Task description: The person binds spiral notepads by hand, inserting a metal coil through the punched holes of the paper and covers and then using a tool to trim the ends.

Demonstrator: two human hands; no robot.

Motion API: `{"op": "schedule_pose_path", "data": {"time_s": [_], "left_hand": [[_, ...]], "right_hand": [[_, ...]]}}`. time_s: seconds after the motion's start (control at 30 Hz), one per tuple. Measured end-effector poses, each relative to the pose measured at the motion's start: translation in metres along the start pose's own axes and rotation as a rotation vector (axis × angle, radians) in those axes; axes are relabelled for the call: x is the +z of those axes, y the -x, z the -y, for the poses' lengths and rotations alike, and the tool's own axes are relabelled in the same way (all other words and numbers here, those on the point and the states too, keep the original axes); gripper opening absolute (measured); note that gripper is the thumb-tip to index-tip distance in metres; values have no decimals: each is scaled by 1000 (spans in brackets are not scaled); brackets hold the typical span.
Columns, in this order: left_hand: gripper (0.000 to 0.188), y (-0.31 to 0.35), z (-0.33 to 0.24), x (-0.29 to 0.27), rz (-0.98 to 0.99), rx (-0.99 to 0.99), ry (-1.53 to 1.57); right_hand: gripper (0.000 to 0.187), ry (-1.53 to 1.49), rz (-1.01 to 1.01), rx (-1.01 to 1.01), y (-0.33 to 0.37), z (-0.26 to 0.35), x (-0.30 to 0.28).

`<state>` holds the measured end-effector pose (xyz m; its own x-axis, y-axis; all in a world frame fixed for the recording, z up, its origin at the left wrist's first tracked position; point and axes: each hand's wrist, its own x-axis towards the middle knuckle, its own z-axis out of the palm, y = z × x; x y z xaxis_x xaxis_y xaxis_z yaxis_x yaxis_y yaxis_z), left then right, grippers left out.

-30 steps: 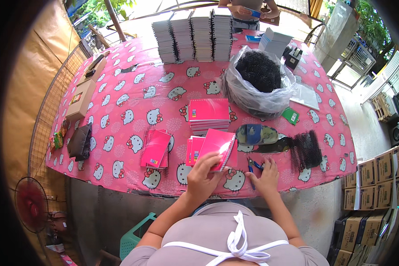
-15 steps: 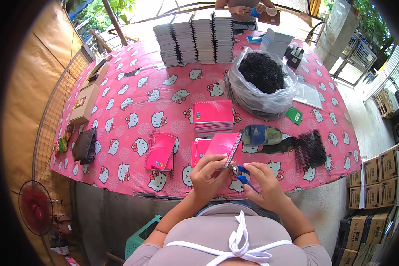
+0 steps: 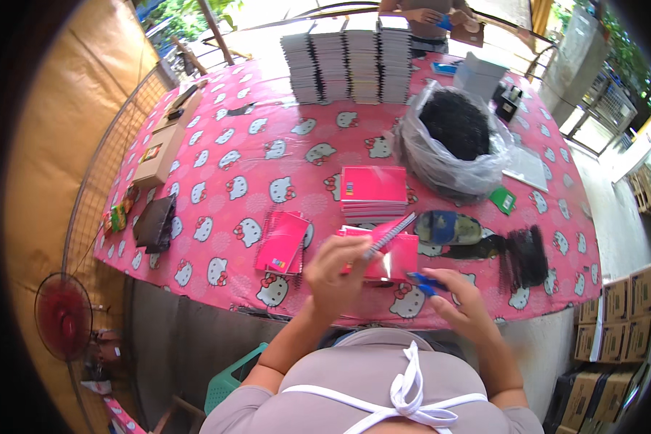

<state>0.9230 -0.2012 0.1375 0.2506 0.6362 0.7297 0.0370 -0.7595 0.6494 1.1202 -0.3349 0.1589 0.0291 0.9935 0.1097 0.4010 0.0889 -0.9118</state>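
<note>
- Holding a pink-covered notebook with a dark spiral binding (image 3: 382, 233), the left hand (image 3: 334, 273) has its thumb and fingers closed on it, tilting it above the table with the spiral edge slanting up toward one o'clock; motion blurs the fingers.
- The right hand (image 3: 461, 298), at four o'clock from that notebook, has blue-handled metal pliers (image 3: 424, 285) between its thumb and fingers, which curl only partway round the handles; how far the tool's jaws stand apart is too small to tell.
- Directly below the held notebook, more pink notebooks (image 3: 403, 259) lie on the pink tablecloth printed with white cat faces (image 3: 253, 210).
- At twelve o'clock stands a neat stack of pink notebooks (image 3: 372, 188); farther off that way rise four tall piles of white-paged, spiral-bound books (image 3: 347, 69).
- At nine o'clock lies a small, uneven pile of pink spiral notebooks (image 3: 283, 242).
- At one o'clock sits a clear plastic bag (image 3: 448, 177) filled with a mass of black spiral coils (image 3: 456, 123).
- At three o'clock rests a loose bundle of black coils (image 3: 528, 259).
- At two o'clock lies a small green card (image 3: 503, 200).
- Beyond the table's far edge, near twelve o'clock, another person's hands (image 3: 434, 16) hold something blue.
</note>
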Motion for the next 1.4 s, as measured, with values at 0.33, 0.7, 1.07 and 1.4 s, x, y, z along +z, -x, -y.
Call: {"op": "schedule_pose_path", "data": {"time_s": [0.33,0.7,1.07,1.4], "left_hand": [[21,-81,60,-121,361,-3,-760],[62,-21,152,-72,675,-397,-867],[22,-48,62,42,966,-320,-237],[18,-31,2,12,541,-104,-407]], "right_hand": [[47,698,-363,45,40,-135,-7],[26,927,-606,480,34,-245,-112],[21,838,-667,434,19,-174,-106],[70,-291,89,301,5,-54,-34]]}}
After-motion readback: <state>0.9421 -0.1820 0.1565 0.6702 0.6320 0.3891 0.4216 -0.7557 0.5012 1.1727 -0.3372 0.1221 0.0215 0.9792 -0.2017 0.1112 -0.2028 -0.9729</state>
